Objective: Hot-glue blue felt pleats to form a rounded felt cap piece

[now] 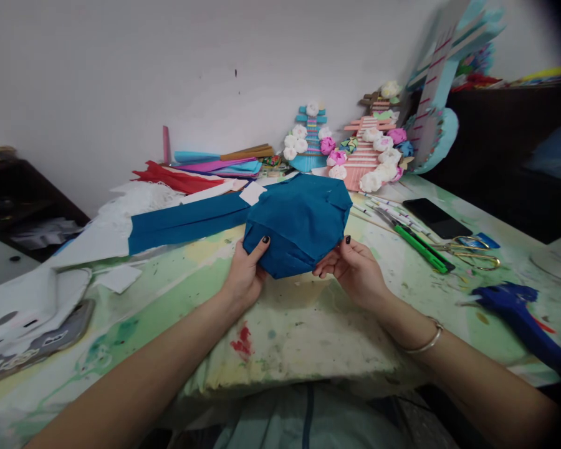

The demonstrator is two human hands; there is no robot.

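Observation:
Between my hands is a rounded, many-sided piece covered in dark blue crepe paper (303, 218), tilted up above the table, with creases and folds on its face. My left hand (247, 274) grips its lower left edge, thumb on top and fingers underneath. At the lower right edge, my right hand (355, 265) pinches the rim between thumb and curled fingers. A long strip of the same blue paper (187, 221) lies flat behind and to the left. One small white card (253, 193) rests at the strip's right end.
Right of my hands lie a green box cutter (423, 248), a black phone (437, 217), gold-handled scissors (477, 246) and a blue glue gun (518, 318). Flower-covered instrument models (364, 156) stand against the wall. Coloured paper (177, 179) is piled back left; a grey phone (70, 327) lies front left.

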